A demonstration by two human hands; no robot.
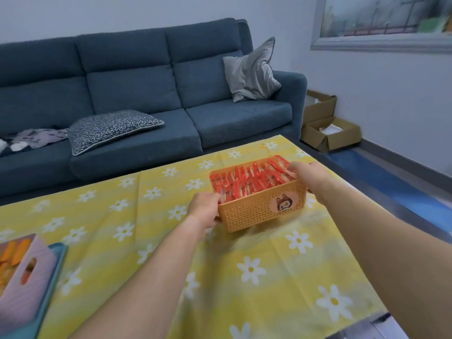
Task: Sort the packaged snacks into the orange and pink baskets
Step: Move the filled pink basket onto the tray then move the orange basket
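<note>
An orange woven basket (254, 212) with a fox sticker stands on the far right part of the table, packed with several red packaged snacks (249, 182). My left hand (205, 207) grips the basket's near left end. My right hand (307, 173) holds its far right rim, fingers curled over the edge. At the near left edge a pink basket (27, 287) holds orange packaged snacks (14, 253) and sits on a teal tray (57, 260).
A yellow tablecloth with white daisies (151, 241) covers the table. Behind it stands a blue sofa (137, 94) with cushions. Two open cardboard boxes (327, 135) lie on the floor at the right by the wall.
</note>
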